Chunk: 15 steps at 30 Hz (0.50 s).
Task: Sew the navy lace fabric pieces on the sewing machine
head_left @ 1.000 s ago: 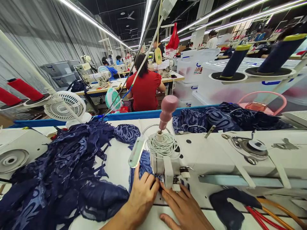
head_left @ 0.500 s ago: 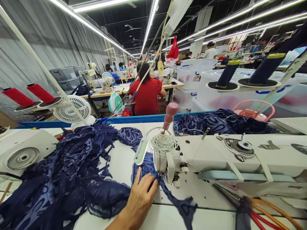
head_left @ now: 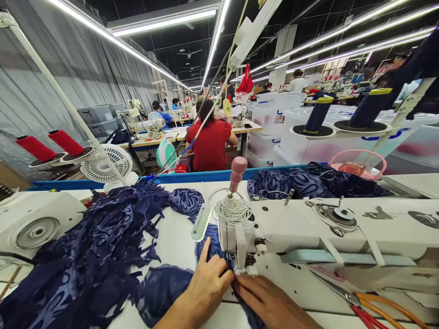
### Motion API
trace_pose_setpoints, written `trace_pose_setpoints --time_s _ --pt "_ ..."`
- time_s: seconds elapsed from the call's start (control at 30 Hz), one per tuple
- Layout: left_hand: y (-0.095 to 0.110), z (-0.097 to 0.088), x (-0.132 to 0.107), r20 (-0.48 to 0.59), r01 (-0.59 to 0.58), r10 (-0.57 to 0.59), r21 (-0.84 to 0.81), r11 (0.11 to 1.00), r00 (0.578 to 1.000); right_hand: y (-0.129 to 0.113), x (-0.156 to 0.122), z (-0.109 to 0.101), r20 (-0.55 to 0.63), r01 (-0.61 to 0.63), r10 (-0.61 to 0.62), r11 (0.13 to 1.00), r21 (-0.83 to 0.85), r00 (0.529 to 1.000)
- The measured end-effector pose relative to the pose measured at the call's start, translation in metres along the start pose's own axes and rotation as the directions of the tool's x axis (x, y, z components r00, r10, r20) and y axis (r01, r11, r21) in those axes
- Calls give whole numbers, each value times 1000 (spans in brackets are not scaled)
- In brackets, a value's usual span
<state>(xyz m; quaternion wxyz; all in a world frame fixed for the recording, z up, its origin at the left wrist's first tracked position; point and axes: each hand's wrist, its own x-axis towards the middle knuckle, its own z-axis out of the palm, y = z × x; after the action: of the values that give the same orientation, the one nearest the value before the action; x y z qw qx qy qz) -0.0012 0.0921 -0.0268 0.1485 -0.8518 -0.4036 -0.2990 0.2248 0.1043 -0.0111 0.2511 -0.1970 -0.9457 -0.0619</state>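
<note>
My left hand [head_left: 208, 283] lies flat, fingers stretched, on a piece of dark blue lace fabric [head_left: 157, 288] just left of the needle of the white sewing machine [head_left: 291, 224]. My right hand [head_left: 265, 301] rests beside it, fingers flat on the same fabric below the presser foot [head_left: 247, 264]. Both hands press the cloth against the white table [head_left: 174, 237]. A large heap of the same blue lace [head_left: 85, 256] spreads to the left.
Orange-handled scissors [head_left: 373, 306] lie at the right front. A white desk fan [head_left: 103, 165] and red thread cones [head_left: 51, 146] stand at the left, navy cones [head_left: 343, 114] at the right. More blue fabric [head_left: 308, 180] lies behind the machine. A person in red [head_left: 209, 141] sits ahead.
My right hand had left the view half a second ago and has come back to the fabric under the needle. My left hand stayed on the cloth.
</note>
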Motion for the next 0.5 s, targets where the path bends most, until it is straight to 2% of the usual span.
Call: trace_pose_setpoints --time_s 0.13,0.27,0.43,0.5 --pt "0 -2 -4 -7 46 -46 -46 998 999 -8 -6 25 -55 34 -38 997 -74 998" --pt "3 -6 -4 -28 1 -2 -23 1000 1000 -14 -5 38 -100 -19 13 998 -63 995" --pt "4 -1 -8 -16 39 -41 -68 997 999 -15 1 28 -169 -68 58 996 -50 984" --pt "5 0 -12 -27 30 -32 -65 997 999 -13 4 19 -119 -38 30 997 -63 992"
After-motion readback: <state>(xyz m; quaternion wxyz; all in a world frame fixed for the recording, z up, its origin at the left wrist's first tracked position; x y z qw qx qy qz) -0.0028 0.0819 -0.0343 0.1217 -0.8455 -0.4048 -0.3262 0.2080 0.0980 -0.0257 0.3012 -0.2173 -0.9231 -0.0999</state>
